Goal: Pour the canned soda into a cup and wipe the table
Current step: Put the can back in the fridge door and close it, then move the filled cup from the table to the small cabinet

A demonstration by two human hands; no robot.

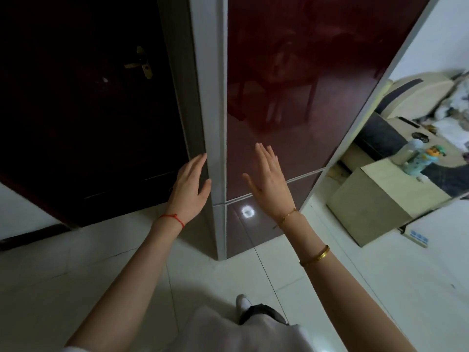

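Both hands flat, holding nothing: left hand [189, 188] at fridge [279, 110] door edge, right hand [270, 177] near front. Hook the edge, pull steadily.

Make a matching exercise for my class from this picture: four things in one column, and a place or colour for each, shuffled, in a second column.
Things:
1. left hand
2. right hand
3. door handle
4. baby bottles

Descriptions:
A. on the low beige cabinet at the right
B. brass coloured, on the dark door
C. open, at the fridge's pale side edge
D. open, in front of the dark red fridge door

Pairs: 1-C, 2-D, 3-B, 4-A
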